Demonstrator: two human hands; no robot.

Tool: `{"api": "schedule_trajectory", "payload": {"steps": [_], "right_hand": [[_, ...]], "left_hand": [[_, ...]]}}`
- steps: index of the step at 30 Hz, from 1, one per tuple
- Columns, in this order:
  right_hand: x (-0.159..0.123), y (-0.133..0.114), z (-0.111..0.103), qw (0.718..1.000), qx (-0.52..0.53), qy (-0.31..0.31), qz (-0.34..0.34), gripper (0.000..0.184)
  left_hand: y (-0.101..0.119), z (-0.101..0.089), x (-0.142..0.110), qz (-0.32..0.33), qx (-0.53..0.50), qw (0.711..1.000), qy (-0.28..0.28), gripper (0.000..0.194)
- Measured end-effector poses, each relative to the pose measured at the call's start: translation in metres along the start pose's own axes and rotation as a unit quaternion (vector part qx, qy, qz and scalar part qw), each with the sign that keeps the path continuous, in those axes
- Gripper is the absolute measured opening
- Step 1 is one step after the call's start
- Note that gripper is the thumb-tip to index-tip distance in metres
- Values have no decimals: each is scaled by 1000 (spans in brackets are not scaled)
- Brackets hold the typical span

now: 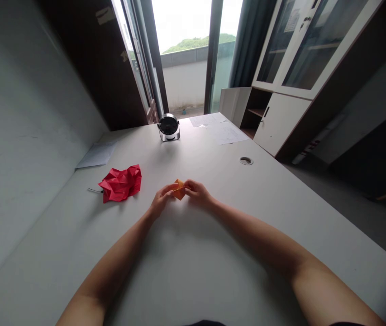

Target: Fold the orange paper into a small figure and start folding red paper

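Orange folded paper piece [179,194], small w/ pointed upper & lower ends, sits btwn the two bare hands, near the middle of the smooth white table [186,262]. Left hand [161,198] is closed on its L side, fingers & thumb pinching the edge; right hand [195,190] pinches the R side same way, so both grips are clamped on the paper, one per side. Prob. held like this b/c two opposed pinches keep a light piece steady & let the creases be worked evenly; the middle faces the wearer, prob. so the folds can be seen. Can't tell if its underside touches the tabletop, nor exact fingertip positions. Off to the L, well apart from the hands, lies a red, many-creased paper form [121,184] w/ a thin dark cord [95,190] at its outer end; likely set aside there to leave elbow room. Farther back stands a round black device on a silver metal stand [169,126], fan or lamp, can't tell which. White printed sheets [230,135] lie at the far R corner & a pale flat sheet [97,155] by the L wall, prob. kept out of the work area. White-rimmed round cable hole [246,160] is R of the hands, apart from them.
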State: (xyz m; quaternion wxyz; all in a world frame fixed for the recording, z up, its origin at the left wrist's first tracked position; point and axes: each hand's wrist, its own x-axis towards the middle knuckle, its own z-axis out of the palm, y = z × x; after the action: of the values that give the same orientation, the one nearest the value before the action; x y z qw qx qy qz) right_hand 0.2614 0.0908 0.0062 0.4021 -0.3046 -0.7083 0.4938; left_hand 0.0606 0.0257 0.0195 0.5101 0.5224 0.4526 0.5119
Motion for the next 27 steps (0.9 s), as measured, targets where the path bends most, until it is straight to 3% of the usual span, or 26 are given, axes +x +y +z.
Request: {"api": "schedule_trajectory", "payload": {"steps": [5,10,15,17,22,27], "right_hand": [[0,0,1,1000,-10,6,15,36],[1,5,3,1000,4,25,-4,29],[3,5,1,999,39,6,14,40],[3,5,1,999,39,7,22,36],[1,3,2,999,-29,2,23,25],[-2,2,6,996,-86,-22,1,22]], "left_hand": [[-1,4,-1,16,33,999,18,38],[-5,4,1,20,13,998,55,33],[-5,2,2,2,-6,999,54,60],[-6,2,2,5,2,998,59,63],[-7,4,1,21,43,997,60,39],[-2,6,-2,39,60,997,42,35]]}}
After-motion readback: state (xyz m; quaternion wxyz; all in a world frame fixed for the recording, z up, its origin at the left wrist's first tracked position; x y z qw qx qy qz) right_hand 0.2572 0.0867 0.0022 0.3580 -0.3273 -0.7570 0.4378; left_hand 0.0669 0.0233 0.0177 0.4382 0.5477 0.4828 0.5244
